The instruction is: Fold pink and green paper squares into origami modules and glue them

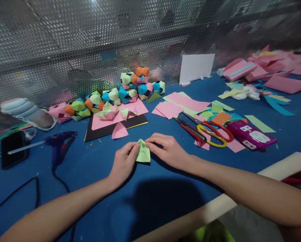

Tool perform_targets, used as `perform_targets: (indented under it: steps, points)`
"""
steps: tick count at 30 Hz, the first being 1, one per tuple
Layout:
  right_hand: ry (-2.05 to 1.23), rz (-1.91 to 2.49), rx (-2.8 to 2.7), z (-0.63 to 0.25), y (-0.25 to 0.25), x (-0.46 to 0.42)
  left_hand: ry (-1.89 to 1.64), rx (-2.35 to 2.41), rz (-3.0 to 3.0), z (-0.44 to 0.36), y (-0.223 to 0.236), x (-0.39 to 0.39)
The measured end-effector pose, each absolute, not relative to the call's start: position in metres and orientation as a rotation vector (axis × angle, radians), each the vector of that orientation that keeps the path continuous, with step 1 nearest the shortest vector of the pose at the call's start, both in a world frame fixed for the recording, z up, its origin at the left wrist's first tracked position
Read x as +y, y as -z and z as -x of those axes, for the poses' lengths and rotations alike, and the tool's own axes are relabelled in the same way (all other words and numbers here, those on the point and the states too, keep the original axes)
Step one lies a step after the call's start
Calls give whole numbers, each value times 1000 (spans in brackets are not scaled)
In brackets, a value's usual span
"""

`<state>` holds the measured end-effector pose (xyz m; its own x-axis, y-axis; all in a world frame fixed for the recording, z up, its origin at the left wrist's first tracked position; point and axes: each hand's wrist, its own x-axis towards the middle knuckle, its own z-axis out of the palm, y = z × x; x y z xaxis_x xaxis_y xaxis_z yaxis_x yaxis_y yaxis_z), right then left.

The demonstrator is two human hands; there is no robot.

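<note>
Between my two hands is a small light-green folded paper piece (143,154), with crease lines across it. My left hand (123,163) pinches its left edge between thumb and fingers. The thumb and forefinger of my right hand (166,149) grip its upper right side. Just beyond my hands stands a pink folded paper piece (119,130). Further back, a pink-and-green folded unit (108,111) and a second green-and-pink unit (128,113) rest on pink paper (139,107) over a black sheet (137,120).
Several multicoloured paper balls (125,94) line the mesh wall (90,50). On the left lie a glue gun (61,144), a phone (14,151) and a bottle (27,112). Scissors (212,132), a cutter (190,131), a purple case (251,136) and paper scraps (222,118) lie right.
</note>
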<state>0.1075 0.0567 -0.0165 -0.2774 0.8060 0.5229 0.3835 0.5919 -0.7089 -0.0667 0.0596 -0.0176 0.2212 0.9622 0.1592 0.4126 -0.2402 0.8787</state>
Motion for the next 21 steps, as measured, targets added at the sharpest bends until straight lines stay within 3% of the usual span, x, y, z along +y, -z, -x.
perform_targets:
  steps: [12,21]
  points:
    - [-547,983,-1855,-107,20,57,-1007,1244,-1879,66,19,60]
    - [-830,1035,-1786,-110,11,59,-1013,1226,-1910,67,20,60]
